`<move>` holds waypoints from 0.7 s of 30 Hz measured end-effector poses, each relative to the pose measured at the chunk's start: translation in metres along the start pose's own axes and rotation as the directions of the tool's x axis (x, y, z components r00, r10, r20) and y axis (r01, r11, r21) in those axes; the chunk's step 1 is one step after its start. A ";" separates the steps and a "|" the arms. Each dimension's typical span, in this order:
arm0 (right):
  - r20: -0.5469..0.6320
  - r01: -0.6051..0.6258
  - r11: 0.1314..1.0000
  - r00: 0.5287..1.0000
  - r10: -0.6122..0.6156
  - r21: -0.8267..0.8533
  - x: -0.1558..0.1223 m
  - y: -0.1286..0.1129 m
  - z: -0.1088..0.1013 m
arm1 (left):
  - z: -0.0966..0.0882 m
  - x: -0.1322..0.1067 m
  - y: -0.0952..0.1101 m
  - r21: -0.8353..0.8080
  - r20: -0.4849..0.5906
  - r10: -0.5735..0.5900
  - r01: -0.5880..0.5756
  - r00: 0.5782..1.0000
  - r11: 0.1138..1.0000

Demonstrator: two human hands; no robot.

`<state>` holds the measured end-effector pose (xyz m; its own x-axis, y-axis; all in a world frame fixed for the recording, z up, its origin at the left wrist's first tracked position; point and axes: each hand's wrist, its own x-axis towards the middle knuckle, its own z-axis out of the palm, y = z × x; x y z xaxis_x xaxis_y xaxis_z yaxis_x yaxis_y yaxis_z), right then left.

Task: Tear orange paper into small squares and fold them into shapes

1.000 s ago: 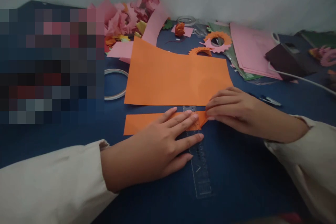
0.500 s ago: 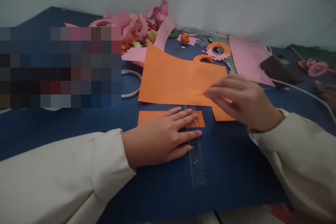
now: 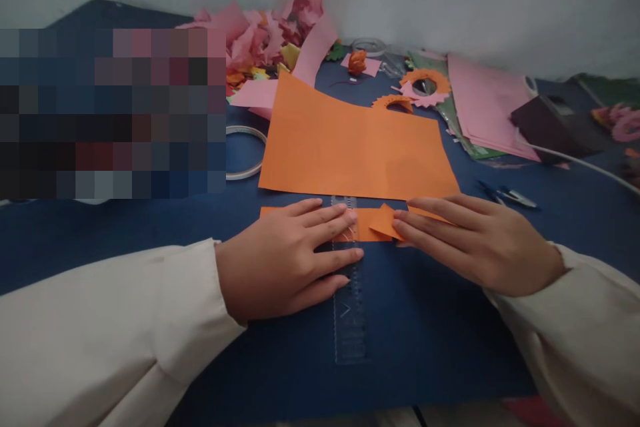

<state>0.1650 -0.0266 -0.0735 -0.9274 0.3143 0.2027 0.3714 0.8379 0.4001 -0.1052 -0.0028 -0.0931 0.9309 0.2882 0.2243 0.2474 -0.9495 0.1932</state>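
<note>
Blue table [image 3: 425, 360] — clear ruler [image 3: 350, 320] lying near-to-far, orange strip [image 3: 369, 219] beneath running left-right.

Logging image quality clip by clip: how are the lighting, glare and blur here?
Head view: dim, without strong glare on the large orange sheet; head view: the ruler looks faint, its fine marks too soft to read; head view: pixel blocks cover part of the left.

Clear plastic ruler [image 3: 350, 310]: flat, lengthwise toward viewer, laid crosswise over orange paper strip [image 3: 367, 215]; upper portion partly covered, printed markings faint. Strip: narrow, long side running left to right, middle largely hidden. Small angular orange paper piece [image 3: 384, 221]: overlapping strip's right part, one corner pointing away from viewer; attachment to strip indeterminable.
</note>
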 end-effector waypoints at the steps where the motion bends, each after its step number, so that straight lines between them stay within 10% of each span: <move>1: -0.010 0.002 1.000 1.000 -0.002 -0.017 0.001 -0.001 0.000 | 0.000 0.000 0.000 0.001 0.003 0.000 0.000 1.000 1.000; 21: -0.130 -0.026 0.999 0.991 0.022 -0.030 -0.004 -0.009 0.024 | 0.001 0.000 0.000 0.008 0.008 0.000 0.000 1.000 1.000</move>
<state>0.1645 -0.0250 -0.0992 -0.9054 0.2722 0.3257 0.3967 0.8157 0.4211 -0.1054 -0.0031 -0.0937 0.9328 0.2877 0.2169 0.2499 -0.9503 0.1859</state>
